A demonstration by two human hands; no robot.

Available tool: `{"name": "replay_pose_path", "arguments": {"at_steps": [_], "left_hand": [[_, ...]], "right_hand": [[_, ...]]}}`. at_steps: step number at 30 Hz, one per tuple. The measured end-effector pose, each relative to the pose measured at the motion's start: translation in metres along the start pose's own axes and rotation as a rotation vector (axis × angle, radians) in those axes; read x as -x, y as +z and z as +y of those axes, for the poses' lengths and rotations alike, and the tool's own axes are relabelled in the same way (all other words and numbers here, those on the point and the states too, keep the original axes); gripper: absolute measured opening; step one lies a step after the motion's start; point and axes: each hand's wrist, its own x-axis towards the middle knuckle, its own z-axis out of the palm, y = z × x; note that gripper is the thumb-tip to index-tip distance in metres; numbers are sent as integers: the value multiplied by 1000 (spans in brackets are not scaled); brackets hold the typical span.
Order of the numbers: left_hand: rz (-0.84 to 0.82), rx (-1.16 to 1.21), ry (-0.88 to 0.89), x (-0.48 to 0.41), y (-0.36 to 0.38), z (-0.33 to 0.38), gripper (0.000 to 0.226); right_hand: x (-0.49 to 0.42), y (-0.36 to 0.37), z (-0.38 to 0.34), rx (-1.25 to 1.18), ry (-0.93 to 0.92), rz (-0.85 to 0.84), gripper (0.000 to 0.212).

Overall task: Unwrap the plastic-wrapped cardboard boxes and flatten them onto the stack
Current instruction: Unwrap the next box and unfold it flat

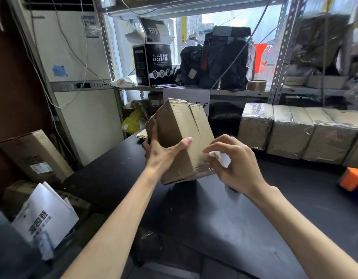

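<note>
My left hand [162,152] grips the cardboard bundle [180,129], right hand [237,168] pinches its leftover plastic wrap [221,159]; several wrapped bundles [290,135] wait untouched along the desk [214,222] right edge.

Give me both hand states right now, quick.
Left hand: grips the cardboard bundle, held up off the table.
Right hand: pinches clear plastic wrap at the bundle's lower corner.
</note>
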Motion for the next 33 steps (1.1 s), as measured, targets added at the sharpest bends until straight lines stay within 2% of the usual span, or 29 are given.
{"name": "replay_pose_path", "arguments": {"at_steps": [4, 8, 16, 19, 22, 26, 28, 31, 33], "left_hand": [[23, 23, -21, 2, 0, 3, 134], [29, 25, -51, 7, 1, 7, 134], [7, -10, -46, 14, 2, 12, 134], [7, -4, -48, 14, 3, 14, 134], [38, 16, -45, 15, 1, 14, 135], [58, 33, -55, 15, 5, 18, 133], [66, 43, -81, 14, 7, 19, 135], [52, 46, -137, 12, 6, 21, 146], [41, 43, -142, 12, 8, 22, 148]], "right_hand": [[9, 9, -5, 17, -52, -49, 29], [11, 13, -5, -16, -28, 11, 19], [-1, 9, -3, -136, 98, -229, 20], [0, 12, -4, -137, 133, -243, 22], [2, 12, -5, -130, 93, -244, 30], [3, 7, 0, -172, 55, -262, 25], [3, 3, -2, -208, 102, -186, 26], [4, -7, -9, -288, 173, 34, 38], [4, -8, -10, -223, 130, 10, 41]]}}
